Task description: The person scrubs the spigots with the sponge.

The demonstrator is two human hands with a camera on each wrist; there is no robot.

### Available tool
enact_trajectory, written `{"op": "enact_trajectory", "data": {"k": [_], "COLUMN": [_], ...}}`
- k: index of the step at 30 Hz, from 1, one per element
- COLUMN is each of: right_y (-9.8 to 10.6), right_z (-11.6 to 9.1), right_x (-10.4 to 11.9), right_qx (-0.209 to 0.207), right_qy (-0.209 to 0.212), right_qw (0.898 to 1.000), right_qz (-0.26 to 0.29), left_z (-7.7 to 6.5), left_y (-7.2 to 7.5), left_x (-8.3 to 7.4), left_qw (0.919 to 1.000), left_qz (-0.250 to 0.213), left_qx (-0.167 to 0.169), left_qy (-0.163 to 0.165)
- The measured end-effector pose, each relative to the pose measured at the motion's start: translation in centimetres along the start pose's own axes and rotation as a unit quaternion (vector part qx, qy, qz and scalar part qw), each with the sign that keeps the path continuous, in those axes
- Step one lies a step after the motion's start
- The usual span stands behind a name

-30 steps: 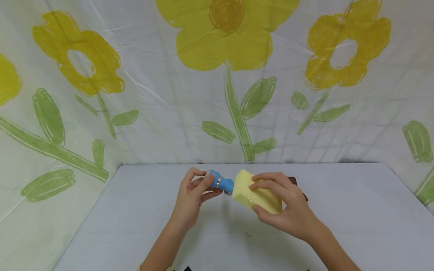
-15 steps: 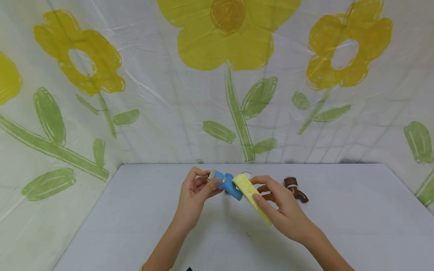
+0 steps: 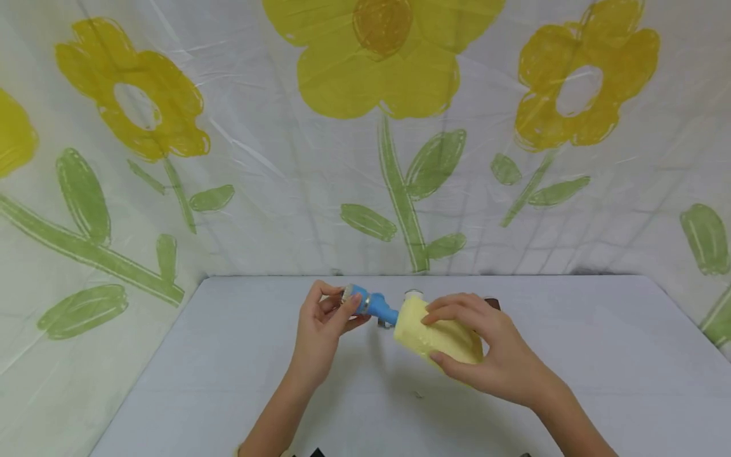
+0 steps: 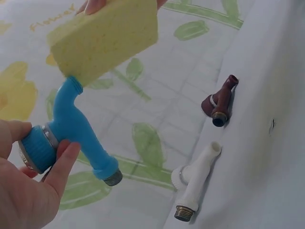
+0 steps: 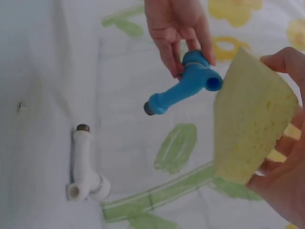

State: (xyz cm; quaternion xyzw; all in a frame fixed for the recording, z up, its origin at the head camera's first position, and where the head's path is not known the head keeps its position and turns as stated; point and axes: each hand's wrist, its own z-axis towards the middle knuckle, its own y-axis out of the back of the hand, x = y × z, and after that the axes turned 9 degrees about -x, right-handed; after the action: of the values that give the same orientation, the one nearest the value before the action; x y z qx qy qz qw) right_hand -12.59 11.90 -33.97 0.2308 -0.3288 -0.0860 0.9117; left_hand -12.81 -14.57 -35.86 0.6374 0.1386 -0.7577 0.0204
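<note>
A blue tap (image 3: 377, 306) with a threaded metal end is held up above the table. My left hand (image 3: 318, 339) grips it by its round knob, with thumb and fingers around the knob in the left wrist view. My right hand (image 3: 502, 355) holds a thick yellow sponge (image 3: 436, 336) between thumb and fingers. At the tap's spout end, the sponge lies against or very near the opening; in the left wrist view the spout (image 4: 71, 86) meets its lower corner. The head view has part of the sponge's far side hidden.
On the white table (image 3: 582, 381) behind the hands lie a white tap (image 4: 195, 181) and a brown tap (image 4: 221, 101), each with a threaded end. A flower-printed curtain (image 3: 257, 209) hangs at the table's back edge.
Half a second ago the sponge stood edge-on beside the tap; now its broad face shows. The blue tap has turned in my left hand's grip, and the right hand has shifted slightly right.
</note>
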Motion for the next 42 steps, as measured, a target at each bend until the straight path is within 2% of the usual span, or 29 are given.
{"op": "enact_trajectory", "data": {"k": [2,4,6,9,11,16,20,23,27,34,38,42], "right_y": [-0.3,-0.7,-1.1,-1.5,-1.7,-2.1,-2.3,-2.3,-2.2,-3.0,-3.5,-3.7], "right_z": [-0.1,-0.1,-0.1,-0.1,-0.1,0.2,0.1,0.1,0.3,0.4,0.1,-0.3], "right_x": [-0.1,-0.2,-0.3,-0.3,-0.4,-0.8,-0.9,-0.9,-0.8,-0.8,-0.3,0.1], "right_qx": [-0.020,-0.038,-0.053,-0.082,-0.105,-0.165,-0.166,-0.153,-0.154,-0.160,-0.148,-0.127], "right_qy": [0.062,0.122,0.173,0.227,0.246,0.264,0.278,0.272,0.245,0.206,0.151,0.086], "right_qw": [0.997,0.988,0.975,0.955,0.945,0.929,0.920,0.925,0.940,0.960,0.975,0.987], "right_qz": [-0.043,-0.086,-0.128,-0.176,-0.188,-0.199,-0.222,-0.217,-0.179,-0.105,-0.065,-0.038], "left_z": [0.0,-0.1,-0.1,-0.1,-0.2,-0.6,-0.9,-1.0,-0.8,-0.3,-0.2,-0.2], "left_y": [0.0,-0.1,-0.2,-0.3,-0.4,-0.6,-0.8,-0.8,-0.6,0.4,0.5,0.3], "left_x": [0.0,0.0,-0.1,-0.2,-0.3,-0.5,-0.9,-1.0,-1.2,-1.2,-1.0,-0.9], "left_qw": [0.9994,0.9979,0.9960,0.9926,0.9901,0.9845,0.9799,0.9779,0.9772,0.9783,0.9799,0.9853], "left_qz": [-0.006,-0.007,-0.004,0.007,0.014,0.040,0.070,0.082,0.083,0.027,0.003,-0.006], "left_qx": [-0.013,-0.022,-0.025,-0.019,-0.009,0.022,0.048,0.063,0.072,0.053,0.042,0.024], "left_qy": [0.031,0.061,0.086,0.120,0.139,0.169,0.180,0.182,0.182,0.199,0.195,0.169]}}
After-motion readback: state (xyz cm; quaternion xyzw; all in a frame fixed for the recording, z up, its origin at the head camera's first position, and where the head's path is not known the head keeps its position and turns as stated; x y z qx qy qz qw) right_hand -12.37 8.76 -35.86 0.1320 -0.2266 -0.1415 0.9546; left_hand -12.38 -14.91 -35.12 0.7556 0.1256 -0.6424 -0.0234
